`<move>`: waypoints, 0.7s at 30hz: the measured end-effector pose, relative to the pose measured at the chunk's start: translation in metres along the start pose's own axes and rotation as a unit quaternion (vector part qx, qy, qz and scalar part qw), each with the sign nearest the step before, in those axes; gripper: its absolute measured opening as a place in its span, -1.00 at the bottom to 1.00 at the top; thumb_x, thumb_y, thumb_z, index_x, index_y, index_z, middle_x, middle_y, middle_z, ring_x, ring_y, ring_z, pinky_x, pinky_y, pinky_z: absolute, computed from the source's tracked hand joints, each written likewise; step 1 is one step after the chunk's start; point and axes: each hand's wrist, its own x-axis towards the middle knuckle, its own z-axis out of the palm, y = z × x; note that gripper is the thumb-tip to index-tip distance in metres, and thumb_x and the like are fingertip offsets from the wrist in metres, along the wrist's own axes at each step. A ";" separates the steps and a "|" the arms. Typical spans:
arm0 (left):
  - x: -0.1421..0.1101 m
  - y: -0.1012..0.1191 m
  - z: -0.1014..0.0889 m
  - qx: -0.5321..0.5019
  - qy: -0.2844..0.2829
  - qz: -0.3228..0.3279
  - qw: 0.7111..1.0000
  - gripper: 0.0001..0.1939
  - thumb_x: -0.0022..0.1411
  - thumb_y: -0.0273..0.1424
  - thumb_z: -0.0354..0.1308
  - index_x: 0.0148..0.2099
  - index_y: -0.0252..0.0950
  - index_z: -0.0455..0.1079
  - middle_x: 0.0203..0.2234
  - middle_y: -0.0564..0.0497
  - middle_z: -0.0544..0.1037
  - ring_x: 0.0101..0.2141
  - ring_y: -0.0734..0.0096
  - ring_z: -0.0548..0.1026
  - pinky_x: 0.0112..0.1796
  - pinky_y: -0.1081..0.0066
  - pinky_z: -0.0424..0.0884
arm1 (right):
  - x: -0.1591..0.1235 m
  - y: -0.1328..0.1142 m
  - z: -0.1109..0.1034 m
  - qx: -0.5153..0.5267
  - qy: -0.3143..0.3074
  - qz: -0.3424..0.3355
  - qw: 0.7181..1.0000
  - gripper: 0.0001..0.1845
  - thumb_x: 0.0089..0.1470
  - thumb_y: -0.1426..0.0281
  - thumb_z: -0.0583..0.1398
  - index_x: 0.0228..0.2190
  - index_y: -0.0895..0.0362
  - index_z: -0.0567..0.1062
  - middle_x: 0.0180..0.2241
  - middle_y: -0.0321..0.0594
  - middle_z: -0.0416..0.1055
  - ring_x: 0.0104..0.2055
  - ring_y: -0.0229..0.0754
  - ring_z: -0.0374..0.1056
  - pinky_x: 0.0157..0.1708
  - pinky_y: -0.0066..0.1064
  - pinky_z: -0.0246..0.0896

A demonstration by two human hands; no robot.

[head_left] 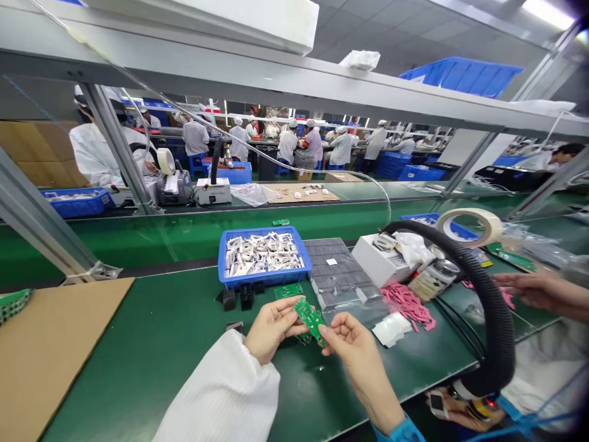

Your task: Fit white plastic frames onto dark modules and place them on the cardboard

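Note:
A small green circuit board (pixel 309 319) is held between both hands above the green bench mat. My left hand (pixel 273 328) pinches its upper left end between thumb and fingers. At the lower right end, my right hand (pixel 350 344) grips the same board with thumb and forefinger. More green boards lie on the mat behind it; one circuit board (pixel 289 291) shows just beyond my left fingers, others are partly hidden beneath the held one. Small black blocks (pixel 246 297) stand to the left of them.
Beyond my hands stand a blue bin (pixel 264 279) of white plastic parts and a tray of grey parts (pixel 340 273). Pink strips (pixel 408 304) and a white packet (pixel 391 329) lie right. A black flexible hose (pixel 499 307) arches near a co-worker's hand (pixel 543 291). Cardboard (pixel 59 344) covers the left.

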 end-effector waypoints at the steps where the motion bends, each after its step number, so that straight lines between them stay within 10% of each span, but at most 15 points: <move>1: 0.000 0.000 0.000 0.001 0.000 -0.001 1.000 -0.43 -0.08 -0.30 0.38 -0.01 -0.42 0.41 -0.29 -0.19 0.62 -0.28 0.27 0.58 -0.22 0.35 0.47 | 0.001 0.001 -0.001 0.002 -0.005 0.002 1.000 -0.55 -0.28 0.20 0.42 -0.53 0.13 0.29 -0.66 -0.47 0.30 -0.68 -0.37 0.26 -0.66 -0.54 0.23; 16: -0.002 -0.023 0.014 0.066 0.019 0.015 0.998 -0.55 0.00 -0.29 0.31 -0.06 -0.40 0.42 -0.27 -0.16 0.63 -0.24 0.22 0.57 -0.19 0.32 0.47 | -0.016 0.027 -0.012 0.002 0.011 -0.044 0.999 -0.61 -0.14 0.16 0.35 -0.42 0.12 0.33 -0.51 -0.35 0.37 -0.50 -0.28 0.35 -0.53 -0.45 0.38; 21: -0.024 0.002 0.007 0.075 0.030 0.022 0.997 -0.57 0.03 -0.29 0.29 -0.07 -0.36 0.36 -0.25 -0.21 0.62 -0.23 0.17 0.58 -0.27 0.35 0.48 | -0.024 0.035 -0.045 -0.093 0.119 -0.103 0.983 -0.63 -0.04 0.09 0.25 -0.37 0.14 0.41 -0.52 -0.28 0.39 -0.57 -0.31 0.29 -0.62 -0.55 0.26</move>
